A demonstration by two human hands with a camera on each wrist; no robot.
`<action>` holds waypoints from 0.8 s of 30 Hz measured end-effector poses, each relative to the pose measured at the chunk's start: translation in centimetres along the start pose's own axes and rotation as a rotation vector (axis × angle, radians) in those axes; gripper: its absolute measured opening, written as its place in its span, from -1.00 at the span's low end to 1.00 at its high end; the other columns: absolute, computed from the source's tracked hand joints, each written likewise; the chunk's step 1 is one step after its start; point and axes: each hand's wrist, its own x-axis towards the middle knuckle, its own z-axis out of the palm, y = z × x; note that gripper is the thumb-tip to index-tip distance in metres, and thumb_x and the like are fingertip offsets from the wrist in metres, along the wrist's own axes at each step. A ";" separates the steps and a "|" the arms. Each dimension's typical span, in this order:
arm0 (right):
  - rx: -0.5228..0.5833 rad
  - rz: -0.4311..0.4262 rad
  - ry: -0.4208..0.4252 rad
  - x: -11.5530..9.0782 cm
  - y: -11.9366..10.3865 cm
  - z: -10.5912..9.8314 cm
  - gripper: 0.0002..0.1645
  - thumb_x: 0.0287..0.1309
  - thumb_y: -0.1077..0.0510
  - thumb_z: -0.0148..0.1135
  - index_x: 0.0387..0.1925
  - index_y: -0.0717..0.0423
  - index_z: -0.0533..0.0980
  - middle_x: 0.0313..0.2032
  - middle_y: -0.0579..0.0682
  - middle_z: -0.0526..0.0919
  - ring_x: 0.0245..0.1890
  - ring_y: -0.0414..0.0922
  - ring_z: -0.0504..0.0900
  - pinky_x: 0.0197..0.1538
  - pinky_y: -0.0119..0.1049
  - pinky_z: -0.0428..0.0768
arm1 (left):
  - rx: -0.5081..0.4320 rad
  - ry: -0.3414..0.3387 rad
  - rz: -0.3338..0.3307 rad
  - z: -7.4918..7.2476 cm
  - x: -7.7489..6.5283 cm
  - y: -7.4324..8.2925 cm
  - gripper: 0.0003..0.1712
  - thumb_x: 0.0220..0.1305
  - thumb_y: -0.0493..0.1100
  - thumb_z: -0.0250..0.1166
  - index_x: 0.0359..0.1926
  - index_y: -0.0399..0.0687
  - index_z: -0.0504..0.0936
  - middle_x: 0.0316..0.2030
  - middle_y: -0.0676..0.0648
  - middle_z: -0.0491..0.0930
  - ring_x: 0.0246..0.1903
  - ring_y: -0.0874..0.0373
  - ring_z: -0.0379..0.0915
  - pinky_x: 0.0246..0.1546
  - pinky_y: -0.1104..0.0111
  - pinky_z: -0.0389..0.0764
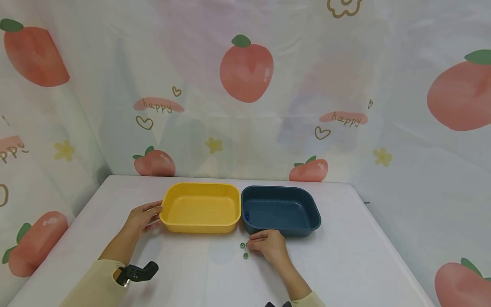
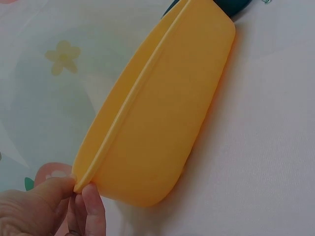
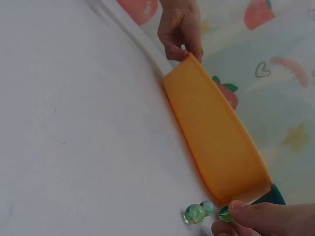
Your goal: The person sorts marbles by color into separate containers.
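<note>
My left hand pinches the rim of a yellow plastic basin at its left end, thumb on one side of the lip and fingers on the other in the left wrist view. My right hand, in front of the dark blue basin, holds a green glass marble between thumb and fingers. Beside those fingertips, two more green marbles lie on the white table. At the left inside of the dark blue basin sit small blue marbles.
Both basins stand side by side on the white table, their near ends meeting at the middle. Behind the table hangs a cloth backdrop printed with peaches. A black strap device sits on my left wrist.
</note>
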 end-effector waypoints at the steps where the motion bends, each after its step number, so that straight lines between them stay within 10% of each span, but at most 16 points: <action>1: -0.007 -0.001 0.001 0.0 0.0 0.0 -0.75 -0.12 0.28 0.54 -0.32 0.30 0.71 -0.41 0.08 0.77 -0.44 -0.16 0.74 -0.34 -0.33 0.72 | 0.002 0.000 -0.001 0.0 0.0 0.0 -0.39 0.41 -0.08 0.22 0.39 -0.19 0.35 0.11 -0.19 0.54 -0.34 0.29 0.55 -0.17 0.39 0.71; 24: 0.045 0.022 -0.040 -0.1 -1.3 0.1 -0.73 -0.12 0.33 0.53 -0.29 0.37 0.70 -0.43 0.13 0.77 -0.45 -0.15 0.75 -0.34 -0.34 0.73 | -0.002 0.004 -0.002 0.0 0.0 0.0 -0.40 0.41 -0.09 0.21 0.39 -0.19 0.35 0.14 -0.23 0.51 -0.32 0.28 0.56 -0.15 0.35 0.71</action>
